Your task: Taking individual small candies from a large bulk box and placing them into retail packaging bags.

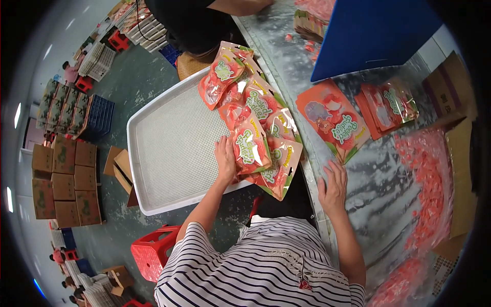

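Left hand (225,159) lies flat, fingers spread, on the nearest pouch (250,146) of an overlapping row of orange pouches (245,97) running away from it along the right edge of a white tray (169,148); the palm seems to pin the row so it stays fanned. Right hand (333,187) rests open and empty on the grey table (378,179), fingers apart. Just beyond it lies a single flat pouch (333,120), probably kept within reach. Loose pink sweets (432,184) are heaped further to its right.
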### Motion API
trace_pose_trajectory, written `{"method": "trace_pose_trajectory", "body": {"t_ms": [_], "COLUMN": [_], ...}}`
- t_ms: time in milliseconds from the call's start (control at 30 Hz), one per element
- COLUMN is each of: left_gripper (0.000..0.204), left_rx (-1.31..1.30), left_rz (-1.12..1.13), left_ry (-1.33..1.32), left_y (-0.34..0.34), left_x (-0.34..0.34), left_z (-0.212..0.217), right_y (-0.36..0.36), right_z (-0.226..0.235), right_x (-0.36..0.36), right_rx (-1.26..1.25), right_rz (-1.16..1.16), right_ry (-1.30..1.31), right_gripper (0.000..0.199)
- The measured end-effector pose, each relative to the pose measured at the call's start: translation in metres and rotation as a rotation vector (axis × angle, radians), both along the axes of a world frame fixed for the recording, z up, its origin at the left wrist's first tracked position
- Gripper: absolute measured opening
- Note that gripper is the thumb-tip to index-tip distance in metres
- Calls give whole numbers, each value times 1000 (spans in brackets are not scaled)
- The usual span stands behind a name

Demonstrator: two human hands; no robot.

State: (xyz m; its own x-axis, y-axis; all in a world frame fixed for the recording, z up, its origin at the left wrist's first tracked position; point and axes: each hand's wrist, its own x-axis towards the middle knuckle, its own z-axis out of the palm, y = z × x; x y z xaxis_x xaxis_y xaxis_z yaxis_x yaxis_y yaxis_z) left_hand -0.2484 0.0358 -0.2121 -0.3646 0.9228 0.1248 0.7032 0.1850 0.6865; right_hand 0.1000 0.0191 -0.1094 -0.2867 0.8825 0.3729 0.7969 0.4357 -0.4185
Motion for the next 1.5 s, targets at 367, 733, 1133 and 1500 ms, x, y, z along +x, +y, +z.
{"method": "trace_pose_trajectory", "body": {"t_ms": [367, 733, 1133, 1500], "left_gripper": [61, 58, 59, 44], "left_rx": [-36, 21, -24, 277], "left_rz": [14, 28, 25, -246], "left_ry": [-530, -620, -624, -174], "left_y": [1, -6, -5, 10], "left_x": [8, 19, 2, 74], "left_z": [35, 52, 61, 150], "right_y": [-14, 51, 47, 3], "right_z": [12, 8, -18, 24], "right_x": [-83, -89, 36, 71], "right_rx": [-329, -335, 138, 236], "right_rz": [119, 93, -167, -143], "right_ry": [361, 384, -324, -218], "right_gripper": [20, 19, 45, 29]}}
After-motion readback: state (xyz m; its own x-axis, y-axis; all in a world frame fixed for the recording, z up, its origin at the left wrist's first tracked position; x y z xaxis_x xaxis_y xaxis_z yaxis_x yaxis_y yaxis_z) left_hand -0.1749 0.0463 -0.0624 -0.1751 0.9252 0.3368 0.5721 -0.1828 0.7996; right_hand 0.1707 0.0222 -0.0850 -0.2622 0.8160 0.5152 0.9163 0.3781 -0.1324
